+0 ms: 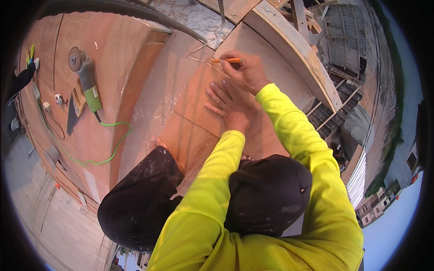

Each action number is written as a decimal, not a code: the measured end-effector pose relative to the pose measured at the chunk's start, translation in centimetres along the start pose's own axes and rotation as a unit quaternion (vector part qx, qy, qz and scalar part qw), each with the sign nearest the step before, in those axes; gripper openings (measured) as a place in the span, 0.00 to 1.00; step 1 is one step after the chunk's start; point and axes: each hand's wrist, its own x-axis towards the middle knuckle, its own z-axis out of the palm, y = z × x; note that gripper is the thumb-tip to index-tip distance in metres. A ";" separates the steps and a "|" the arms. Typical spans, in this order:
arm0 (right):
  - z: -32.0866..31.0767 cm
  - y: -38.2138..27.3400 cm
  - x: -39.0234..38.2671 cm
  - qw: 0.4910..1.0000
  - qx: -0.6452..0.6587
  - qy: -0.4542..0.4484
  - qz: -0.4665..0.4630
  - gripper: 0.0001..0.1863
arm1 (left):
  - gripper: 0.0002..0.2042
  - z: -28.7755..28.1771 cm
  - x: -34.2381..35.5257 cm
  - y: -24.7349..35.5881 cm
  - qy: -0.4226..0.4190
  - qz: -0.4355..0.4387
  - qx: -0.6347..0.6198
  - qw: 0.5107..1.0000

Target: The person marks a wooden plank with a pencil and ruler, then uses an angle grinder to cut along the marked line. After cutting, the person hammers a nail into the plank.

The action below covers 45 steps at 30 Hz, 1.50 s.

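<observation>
An orange pencil (233,60) is gripped in my right hand (246,74), its tip close to the far edge of a brown plywood sheet (194,115). Flat on that sheet, fingers spread, rests my left hand (228,105), just nearer to me than the right. Thin wood slivers (197,48) lie beyond the pencil tip. A dark seam crosses the plywood to the left of my left forearm. My bare feet stand on the boards, partly hidden by my dark trousers.
On the raised plywood at left lie an angle grinder (86,79) with a green cord (118,123) and a handsaw (75,108). A curved board wall (294,52) rises at right, with a drop beyond it. A co-worker's gloved hand (30,56) shows far left.
</observation>
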 end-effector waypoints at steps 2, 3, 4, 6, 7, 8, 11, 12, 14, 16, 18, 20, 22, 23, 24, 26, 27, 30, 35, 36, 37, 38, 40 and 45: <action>0.6 0.1 0.4 1.000 0.002 -0.005 -0.018 0.07 | 0.67 0.5 0.1 -0.3 0.005 -0.003 -0.010 1.000; 0.8 0.1 0.7 1.000 0.004 -0.007 -0.028 0.07 | 0.67 0.8 0.1 -0.4 0.007 -0.004 -0.015 1.000; 0.9 0.1 1.0 0.999 0.002 -0.023 -0.032 0.07 | 0.67 0.7 0.1 -0.4 -0.001 -0.005 -0.021 1.000; 0.8 0.1 1.6 0.998 -0.002 -0.053 -0.042 0.07 | 0.67 0.5 0.1 -0.4 -0.017 -0.005 -0.032 0.999; 0.3 -0.2 1.7 0.996 -0.027 -0.080 -0.028 0.07 | 0.66 0.3 0.2 -0.2 -0.028 -0.008 -0.020 0.999; -0.3 -0.6 1.8 0.993 -0.052 -0.106 -0.013 0.06 | 0.66 0.2 0.3 0.1 -0.040 -0.009 -0.008 0.999; -3.6 -0.5 -1.4 0.987 -0.077 -0.139 -0.005 0.05 | 0.66 -1.1 -0.1 0.4 -0.055 -0.003 -0.050 0.997; -4.7 -0.2 -2.7 0.987 -0.072 -0.146 -0.011 0.05 | 0.65 -1.5 0.2 0.2 -0.055 -0.006 -0.074 0.996; -6.1 0.4 -5.8 0.987 -0.072 -0.142 -0.027 0.06 | 0.65 0.4 0.2 -0.3 -0.006 -0.020 0.124 0.992; -6.8 0.8 -7.2 0.988 -0.073 -0.131 -0.040 0.07 | 0.65 1.1 0.0 -0.1 -0.015 -0.020 0.138 0.990; -6.5 0.7 -6.6 0.990 -0.075 -0.107 -0.051 0.08 | 0.65 -0.8 0.4 0.2 -0.088 -0.005 -0.025 0.996; -6.7 0.2 -6.4 0.988 -0.064 -0.136 -0.014 0.07 | 0.66 1.0 0.7 -0.9 -0.023 -0.001 0.040 0.999; -7.8 0.8 -7.8 0.986 -0.060 -0.149 -0.035 0.07 | 0.68 1.1 0.5 -0.8 -0.027 -0.003 0.033 0.999; -9.3 1.2 -9.4 0.987 -0.074 -0.143 -0.015 0.07 | 0.69 -1.1 0.8 0.5 -0.063 -0.006 -0.004 0.998; -11.1 1.2 -12.0 0.987 -0.083 -0.138 0.008 0.06 | 0.70 -2.3 0.6 1.0 -0.104 -0.012 -0.037 0.994; -14.6 1.0 -16.7 0.983 -0.102 -0.138 0.061 0.06 | 0.71 -2.0 0.5 0.9 -0.099 -0.019 -0.026 0.995; -16.1 1.0 -18.9 0.980 -0.107 -0.143 0.091 0.06 | 0.72 -1.9 0.7 0.7 -0.093 -0.024 -0.020 0.995; -20.3 1.0 -25.0 0.967 -0.144 -0.137 0.162 0.05 | 0.72 -1.5 0.6 0.4 -0.080 -0.017 -0.018 0.996; -26.5 4.6 -39.7 0.824 -0.371 -0.237 0.356 0.06 | 0.73 -0.7 0.4 0.4 -0.065 -0.006 -0.023 0.998; -26.1 5.6 -41.6 0.819 -0.378 -0.217 0.372 0.07 | 0.73 -0.7 0.5 0.2 -0.052 -0.008 -0.021 0.998; -24.3 5.8 -42.1 0.852 -0.304 -0.083 0.418 0.09 | 0.73 -0.6 0.5 0.0 -0.046 -0.008 -0.022 0.999; -21.5 5.5 -41.6 0.863 -0.219 0.050 0.453 0.10 | 0.72 -0.6 0.5 -0.3 -0.039 -0.009 -0.024 0.999; -16.5 5.1 -40.6 0.843 -0.092 0.257 0.464 0.13 | 0.71 -1.4 0.3 -0.2 -0.044 -0.005 -0.016 0.999; -8.6 6.3 -38.7 0.764 0.085 0.507 0.390 0.16 | 0.56 -3.1 2.2 -4.3 0.154 0.005 -0.059 0.986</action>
